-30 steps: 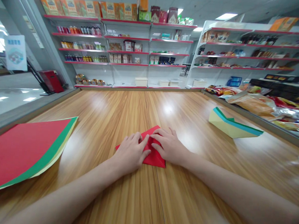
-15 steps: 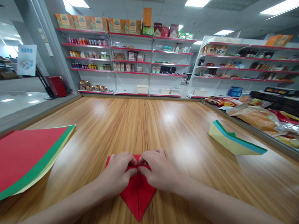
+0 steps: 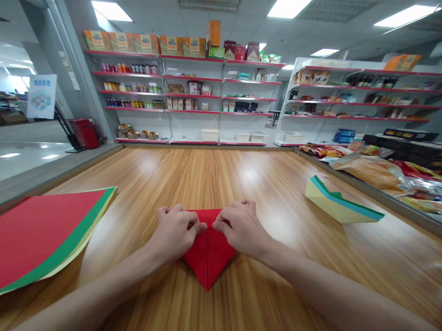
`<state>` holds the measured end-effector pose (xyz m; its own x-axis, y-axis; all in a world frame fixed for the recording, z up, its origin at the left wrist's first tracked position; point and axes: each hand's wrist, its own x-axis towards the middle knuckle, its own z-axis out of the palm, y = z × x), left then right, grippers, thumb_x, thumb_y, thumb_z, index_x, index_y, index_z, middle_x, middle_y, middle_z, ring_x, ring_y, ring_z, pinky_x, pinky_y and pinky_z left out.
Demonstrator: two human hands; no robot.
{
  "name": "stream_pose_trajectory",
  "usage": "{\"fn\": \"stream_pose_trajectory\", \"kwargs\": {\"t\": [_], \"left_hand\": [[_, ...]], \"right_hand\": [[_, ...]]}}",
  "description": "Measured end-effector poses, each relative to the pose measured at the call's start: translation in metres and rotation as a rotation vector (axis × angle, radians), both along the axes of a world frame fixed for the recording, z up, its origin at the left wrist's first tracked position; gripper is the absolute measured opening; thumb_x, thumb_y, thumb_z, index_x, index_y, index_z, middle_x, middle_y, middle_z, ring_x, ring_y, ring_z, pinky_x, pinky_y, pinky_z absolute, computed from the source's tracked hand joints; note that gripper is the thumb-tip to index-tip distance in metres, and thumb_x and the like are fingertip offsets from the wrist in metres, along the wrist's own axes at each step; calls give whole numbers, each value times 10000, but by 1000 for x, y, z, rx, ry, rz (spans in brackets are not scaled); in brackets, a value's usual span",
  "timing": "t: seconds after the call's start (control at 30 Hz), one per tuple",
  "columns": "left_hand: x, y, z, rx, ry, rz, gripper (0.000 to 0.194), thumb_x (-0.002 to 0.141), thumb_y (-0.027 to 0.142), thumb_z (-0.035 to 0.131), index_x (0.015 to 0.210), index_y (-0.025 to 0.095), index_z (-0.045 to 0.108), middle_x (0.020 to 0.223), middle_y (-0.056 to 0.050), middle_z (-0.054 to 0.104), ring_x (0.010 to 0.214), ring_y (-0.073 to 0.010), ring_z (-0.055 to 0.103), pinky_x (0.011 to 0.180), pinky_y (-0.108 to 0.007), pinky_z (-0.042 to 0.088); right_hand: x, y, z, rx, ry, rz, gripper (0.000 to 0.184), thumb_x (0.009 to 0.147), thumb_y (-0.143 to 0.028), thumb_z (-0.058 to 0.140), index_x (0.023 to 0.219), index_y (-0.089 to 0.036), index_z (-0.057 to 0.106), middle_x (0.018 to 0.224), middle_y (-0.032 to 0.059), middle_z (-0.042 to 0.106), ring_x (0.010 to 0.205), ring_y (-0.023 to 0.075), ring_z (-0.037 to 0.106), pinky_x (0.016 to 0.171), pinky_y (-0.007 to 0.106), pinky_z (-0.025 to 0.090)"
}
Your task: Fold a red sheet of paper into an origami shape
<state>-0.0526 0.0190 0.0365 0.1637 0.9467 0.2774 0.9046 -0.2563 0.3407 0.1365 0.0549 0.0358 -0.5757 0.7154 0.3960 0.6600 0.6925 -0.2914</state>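
Observation:
In the middle of the table lies a folded sheet of red paper (image 3: 209,256), its point toward me and a crease running down its centre. My left hand (image 3: 177,231) pinches its upper left part, thumb and fingers closed together. On the upper right part, my right hand (image 3: 242,228) is closed in a similar pinch. A strip of red shows between the two thumbs. Both hands hide the paper's side corners.
A stack of coloured paper (image 3: 35,235), red on top with green and pale yellow beneath, lies at left. To the right stands a folded paper boat (image 3: 337,203) in yellow, blue and green. Packaged goods (image 3: 376,173) line the right edge; stocked shelves (image 3: 195,95) stand behind the wooden table (image 3: 168,172).
Both hands and the red paper have shifted away from me along the table. My hands have moved slightly apart, baring more of the paper's upper middle. The view has tilted a little.

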Motion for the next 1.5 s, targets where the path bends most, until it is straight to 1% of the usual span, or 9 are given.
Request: {"fn": "stream_pose_trajectory", "kwargs": {"t": [0.37, 0.47, 0.6, 0.83, 1.0, 1.2, 1.37, 1.43, 1.5], "left_hand": [[-10, 18, -6, 170, 6, 6, 313, 879, 318, 487, 612, 202, 603, 706, -12, 641, 841, -226, 487, 783, -428, 253], [-19, 25, -11, 202, 9, 53, 296, 876, 338, 495, 651, 211, 639, 823, -36, 640, 925, -253, 478, 814, -450, 260], [-30, 36, -17, 127, -58, 121, 277, 843, 369, 540, 660, 207, 671, 996, -72, 602, 1031, -296, 452, 821, -457, 310], [-35, 46, -27, 72, -227, 125, 311, 843, 397, 508, 673, 181, 654, 1020, -84, 544, 1067, -278, 453, 893, -438, 373], [-46, 54, -38, 135, -332, 168, 333, 837, 438, 478, 731, 179, 660, 1040, -86, 537, 1075, -259, 471, 955, -438, 359], [-51, 56, -41, 188, -301, 135, 309, 859, 368, 454, 690, 176, 627, 1028, -98, 530, 1067, -257, 467, 958, -428, 370], [-40, 47, -30, 329, -157, 262, 291, 863, 363, 493, 725, 174, 666, 1069, -131, 523, 1077, -309, 455, 938, -483, 374], [-28, 37, -25, 400, -38, 304, 269, 877, 334, 480, 815, 181, 691, 1204, -153, 487, 1162, -358, 395, 937, -540, 350], [-12, 23, -24, 453, 82, 207, 291, 892, 276, 447, 1079, 170, 644, 1360, -158, 397, 1270, -349, 316, 1014, -537, 287]], "right_hand": [[9, 19, -8, 48, 4, -73, 290, 894, -220, 499, 629, -166, 603, 628, 16, 626, 729, 167, 500, 726, 343, 214], [14, 24, -9, 78, 28, -103, 264, 899, -222, 496, 675, -171, 625, 672, 24, 649, 756, 175, 504, 760, 355, 213], [20, 32, -13, 40, 34, -144, 236, 891, -221, 512, 695, -180, 638, 696, 23, 664, 768, 182, 510, 775, 357, 217], [19, 37, -20, 35, 53, -156, 238, 894, -232, 507, 698, -179, 632, 733, 23, 680, 777, 184, 521, 795, 365, 218], [20, 36, -21, 82, 90, -163, 223, 896, -235, 506, 710, -185, 619, 726, 12, 666, 776, 180, 520, 804, 360, 224], [20, 37, -23, 101, 123, -163, 210, 895, -288, 532, 728, -200, 624, 747, 1, 665, 792, 181, 522, 838, 368, 223], [18, 24, -17, 77, 84, -115, 215, 892, -303, 535, 729, -198, 628, 773, 8, 667, 795, 181, 536, 841, 376, 236], [14, 18, -17, 41, 76, -113, 220, 893, -292, 528, 720, -192, 621, 749, 10, 662, 771, 175, 552, 800, 355, 269], [9, 13, -19, -13, 94, -153, 260, 911, -285, 486, 703, -181, 601, 720, 14, 654, 694, 157, 560, 725, 319, 309]]}}
